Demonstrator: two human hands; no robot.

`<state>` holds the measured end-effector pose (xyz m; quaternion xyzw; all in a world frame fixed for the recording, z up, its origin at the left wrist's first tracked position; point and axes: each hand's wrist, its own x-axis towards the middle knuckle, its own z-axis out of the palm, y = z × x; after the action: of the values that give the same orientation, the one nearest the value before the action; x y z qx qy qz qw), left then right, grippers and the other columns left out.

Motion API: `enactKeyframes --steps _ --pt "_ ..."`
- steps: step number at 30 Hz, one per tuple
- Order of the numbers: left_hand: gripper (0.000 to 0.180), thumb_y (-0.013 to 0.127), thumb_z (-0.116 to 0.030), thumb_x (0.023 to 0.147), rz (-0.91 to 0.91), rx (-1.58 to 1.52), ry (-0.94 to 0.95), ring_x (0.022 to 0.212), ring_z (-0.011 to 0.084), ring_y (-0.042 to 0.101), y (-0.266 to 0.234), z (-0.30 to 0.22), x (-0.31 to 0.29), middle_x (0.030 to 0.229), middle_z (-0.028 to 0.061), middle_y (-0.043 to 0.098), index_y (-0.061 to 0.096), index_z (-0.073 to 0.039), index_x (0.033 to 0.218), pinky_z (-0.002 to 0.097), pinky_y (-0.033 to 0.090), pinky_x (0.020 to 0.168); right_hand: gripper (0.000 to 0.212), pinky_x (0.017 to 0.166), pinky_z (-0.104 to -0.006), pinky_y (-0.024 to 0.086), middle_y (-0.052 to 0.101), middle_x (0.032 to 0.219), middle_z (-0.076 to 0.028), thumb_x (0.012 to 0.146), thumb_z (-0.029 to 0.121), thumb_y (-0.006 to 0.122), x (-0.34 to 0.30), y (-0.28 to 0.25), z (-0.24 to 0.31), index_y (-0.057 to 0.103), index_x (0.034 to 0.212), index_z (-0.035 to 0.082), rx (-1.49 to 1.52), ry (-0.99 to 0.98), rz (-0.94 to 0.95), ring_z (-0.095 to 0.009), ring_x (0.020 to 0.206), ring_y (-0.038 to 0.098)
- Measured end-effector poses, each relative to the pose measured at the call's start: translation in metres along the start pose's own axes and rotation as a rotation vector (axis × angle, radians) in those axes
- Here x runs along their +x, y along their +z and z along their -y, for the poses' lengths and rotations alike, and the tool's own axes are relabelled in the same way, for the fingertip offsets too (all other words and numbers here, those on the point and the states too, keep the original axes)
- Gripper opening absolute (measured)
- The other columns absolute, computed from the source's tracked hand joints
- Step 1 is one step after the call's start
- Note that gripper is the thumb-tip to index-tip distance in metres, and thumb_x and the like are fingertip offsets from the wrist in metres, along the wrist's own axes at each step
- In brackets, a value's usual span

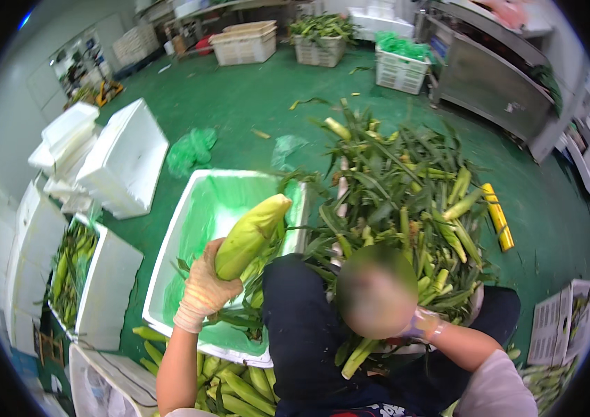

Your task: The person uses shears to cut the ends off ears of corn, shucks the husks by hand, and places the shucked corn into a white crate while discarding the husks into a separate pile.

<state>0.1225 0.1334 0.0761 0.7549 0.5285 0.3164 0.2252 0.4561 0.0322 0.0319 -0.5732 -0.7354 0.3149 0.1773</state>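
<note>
My left hand (pixel 206 286), in a pale orange knit glove, is closed around the lower end of a husked-on ear of corn (pixel 250 238). The ear tilts up to the right, its cut stem end highest. Beneath it stands a white foam box (pixel 177 254) lined with green plastic, with some corn leaves inside. My right hand (pixel 416 325) is at the near edge of a heap of corn husks and leaves (pixel 406 174). A round blur hides its fingers, so what they hold does not show.
More ears of corn (pixel 239 389) lie by my left leg. White foam boxes (pixel 125 160) stand at left, one holding corn (pixel 76 264). A yellow bar-shaped object (pixel 498 217) lies right of the heap. Crates (pixel 243 45) and a metal table (pixel 493 83) stand farther back.
</note>
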Motion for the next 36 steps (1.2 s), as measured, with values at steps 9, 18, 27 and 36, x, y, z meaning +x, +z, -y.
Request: enactKeyframes --steps 9,18,27,36 --pt "0.064 0.073 -0.019 0.06 0.424 0.004 0.024 0.088 0.0355 0.065 0.037 -0.087 -0.005 0.093 0.0204 0.066 0.054 -0.006 0.119 0.0379 0.051 0.081 0.104 0.105 -0.0445 0.034 0.044 0.127 -0.032 0.068 0.05 0.072 -0.01 -0.064 0.024 0.022 0.138 -0.009 -0.103 0.015 -0.051 -0.043 0.123 0.042" --pt "0.057 0.072 -0.023 0.061 0.555 -0.019 0.079 0.085 0.0368 0.063 0.068 -0.128 0.006 0.089 0.0216 0.065 0.056 -0.008 0.114 0.0396 0.051 0.078 0.086 0.094 -0.0424 0.043 0.054 0.111 -0.03 0.069 0.041 0.073 -0.057 -0.064 0.001 0.035 0.129 -0.007 0.0 -0.028 -0.282 -0.042 0.107 0.053" --pt "0.045 0.067 -0.022 0.063 0.611 0.519 0.427 0.087 0.0309 0.066 0.06 -0.146 0.061 0.089 0.0137 0.068 0.063 -0.01 0.106 0.0389 0.052 0.077 0.054 0.069 -0.0309 0.049 0.057 0.083 -0.007 0.074 0.039 0.078 -0.092 -0.04 -0.098 0.052 0.103 0.001 0.445 0.155 -0.309 -0.015 0.079 0.058" --pt "0.056 0.071 0.001 0.064 -0.371 0.066 0.692 0.099 0.0321 0.056 0.141 -0.21 0.043 0.108 0.0149 0.057 0.053 -0.002 0.117 0.0412 0.045 0.091 0.097 0.098 -0.0375 0.041 0.048 0.12 -0.027 0.069 0.045 0.078 -0.072 -0.056 -0.039 0.031 0.132 -0.012 0.172 0.219 -0.574 -0.036 0.111 0.052"
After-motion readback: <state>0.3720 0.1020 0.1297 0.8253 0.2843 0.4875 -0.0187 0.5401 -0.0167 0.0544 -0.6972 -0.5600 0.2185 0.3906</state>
